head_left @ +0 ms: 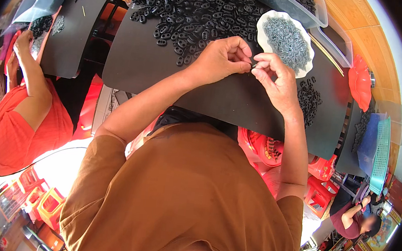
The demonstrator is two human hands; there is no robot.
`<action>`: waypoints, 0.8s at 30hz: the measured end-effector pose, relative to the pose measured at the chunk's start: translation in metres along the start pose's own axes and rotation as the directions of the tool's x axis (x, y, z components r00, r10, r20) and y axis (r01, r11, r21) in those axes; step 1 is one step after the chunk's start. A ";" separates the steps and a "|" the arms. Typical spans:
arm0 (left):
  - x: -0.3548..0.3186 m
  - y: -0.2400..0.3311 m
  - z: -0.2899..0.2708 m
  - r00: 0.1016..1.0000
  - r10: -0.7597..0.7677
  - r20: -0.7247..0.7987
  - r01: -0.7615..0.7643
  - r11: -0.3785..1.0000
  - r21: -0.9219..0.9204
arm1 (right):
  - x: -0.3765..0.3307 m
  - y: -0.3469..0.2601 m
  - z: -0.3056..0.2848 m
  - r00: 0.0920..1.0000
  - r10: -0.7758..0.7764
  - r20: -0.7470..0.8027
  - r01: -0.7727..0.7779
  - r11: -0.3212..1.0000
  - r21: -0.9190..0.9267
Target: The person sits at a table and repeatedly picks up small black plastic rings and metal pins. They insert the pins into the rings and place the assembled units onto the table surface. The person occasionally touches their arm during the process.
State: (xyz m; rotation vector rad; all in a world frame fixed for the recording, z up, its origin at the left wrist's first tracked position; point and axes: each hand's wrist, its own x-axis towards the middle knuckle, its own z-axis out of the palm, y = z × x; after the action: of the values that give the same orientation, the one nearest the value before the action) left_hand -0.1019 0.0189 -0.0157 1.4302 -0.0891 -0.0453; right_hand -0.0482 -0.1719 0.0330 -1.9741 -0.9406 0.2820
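Above the dark table [166, 79], my left hand [220, 60] and my right hand [278, 84] meet, each in a pinch of thumb and forefinger. Between the fingertips is a tiny dark piece, too small to name. Beyond my left hand spreads a large heap of flat black oval pieces with holes [192, 10]. A white scalloped dish [307, 70] stands just past my right hand, filled with small translucent grey pieces [287, 42]. To the right of my right wrist lies a smaller group of black pieces [309, 101].
Clear plastic bins [292, 9] line the table's far side. A red scalloped dish [359, 82] and a turquoise basket [381, 151] are at the right. On the left, a person in red [25, 115] sits at another dark table [72, 42]. Red stools [50, 205] stand at lower left.
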 end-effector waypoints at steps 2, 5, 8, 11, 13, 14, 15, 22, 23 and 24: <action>0.000 0.001 -0.001 1.000 -0.022 -0.005 0.022 0.999 -0.028 | -0.002 0.007 -0.002 0.999 0.023 -0.040 -0.020 0.997 0.079; 0.001 -0.001 -0.002 1.000 -0.024 -0.012 0.024 0.999 -0.029 | -0.002 0.006 -0.001 0.998 0.014 -0.061 -0.007 0.994 0.109; 0.001 -0.001 -0.001 1.000 -0.019 -0.012 0.019 0.999 0.027 | 0.002 -0.001 -0.001 0.998 -0.035 -0.050 0.036 0.999 0.028; 0.000 0.001 -0.001 1.000 -0.012 -0.016 0.013 0.998 0.061 | 0.004 0.002 -0.001 0.996 -0.086 -0.012 0.084 0.992 -0.096; 0.000 0.001 -0.001 1.000 -0.009 -0.018 0.010 0.997 0.078 | 0.005 0.003 -0.001 0.994 -0.107 0.007 0.107 0.982 -0.155; 0.000 0.002 -0.001 1.000 -0.007 -0.017 0.009 0.996 0.091 | 0.006 0.002 -0.001 0.993 -0.117 0.011 0.118 0.977 -0.177; 0.000 0.002 0.000 1.000 -0.006 -0.017 0.008 0.995 0.103 | 0.006 0.002 -0.001 0.992 -0.127 0.016 0.128 0.972 -0.199; -0.001 0.002 0.000 0.999 0.028 -0.044 -0.021 0.991 0.134 | 0.007 -0.006 0.003 0.989 -0.149 0.023 0.148 0.922 -0.358; -0.001 0.002 0.001 0.998 0.031 -0.049 -0.024 0.991 0.130 | 0.008 -0.007 0.004 0.989 -0.149 0.021 0.146 0.922 -0.357; -0.001 0.002 0.001 0.998 0.034 -0.053 -0.027 0.992 0.127 | 0.008 -0.008 0.004 0.989 -0.148 0.018 0.145 0.923 -0.357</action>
State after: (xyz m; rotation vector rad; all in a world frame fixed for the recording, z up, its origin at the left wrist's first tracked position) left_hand -0.1028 0.0185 -0.0136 1.5548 -0.0695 0.0252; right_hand -0.0492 -0.1612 0.0386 -2.2147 -1.1939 0.0143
